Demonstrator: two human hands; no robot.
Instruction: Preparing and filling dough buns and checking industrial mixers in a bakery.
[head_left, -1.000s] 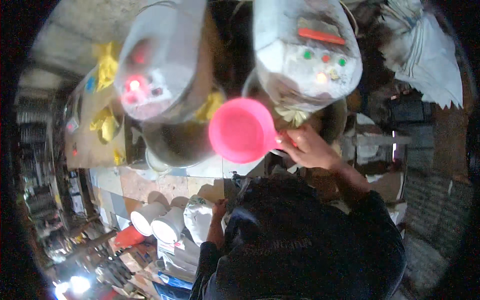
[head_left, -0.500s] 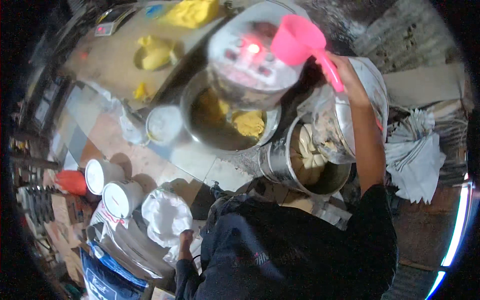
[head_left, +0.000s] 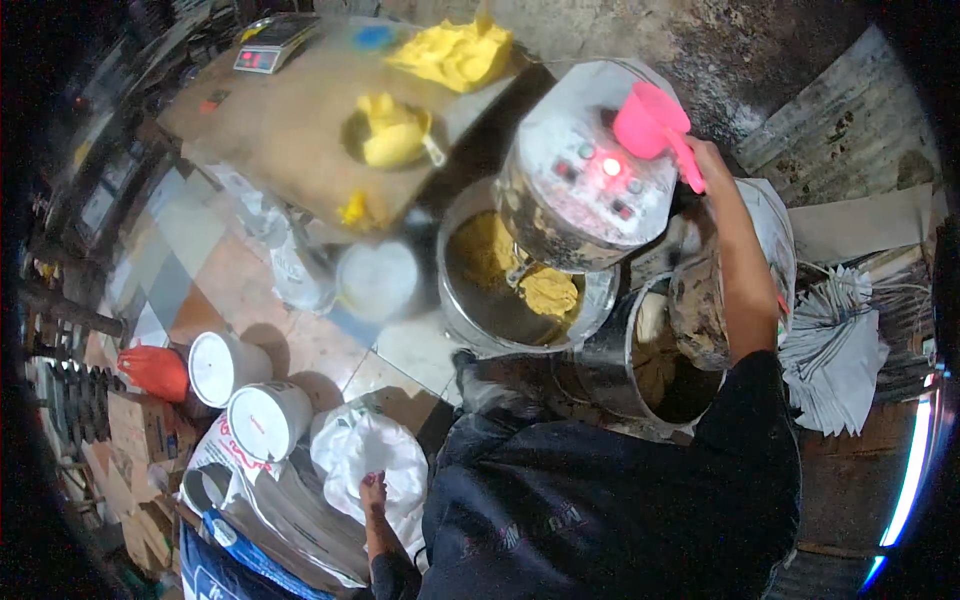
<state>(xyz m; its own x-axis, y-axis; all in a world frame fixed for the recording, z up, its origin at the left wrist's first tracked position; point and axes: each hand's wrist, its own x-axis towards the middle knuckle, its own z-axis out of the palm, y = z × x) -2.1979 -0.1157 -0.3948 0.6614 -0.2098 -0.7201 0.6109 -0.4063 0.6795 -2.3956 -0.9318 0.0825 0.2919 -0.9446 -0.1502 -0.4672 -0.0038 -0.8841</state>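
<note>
My right hand (head_left: 708,165) is closed around the handle of a pink dipper (head_left: 650,122), above the floury top of a mixer head (head_left: 570,205) with a lit red lamp. Below that head, a metal mixing bowl (head_left: 452,300) holds yellow dough (head_left: 548,291). Low on the left, my left hand (head_left: 373,490) has its fingers curled over an open white plastic sack (head_left: 400,463). Whether it grips anything is too small to tell.
A second mixing bowl (head_left: 640,385) with pale dough stands right of the first. Yellow dough (head_left: 455,55) and a scale (head_left: 272,48) are on the table (head_left: 290,130). White buckets (head_left: 270,422), a red bag (head_left: 155,372) and full sacks stand at left.
The view has swung, so the scene sits further right and lower. Relative to the mixer head, the dipper has shifted left. My left hand has come from beside the white sack to over it.
</note>
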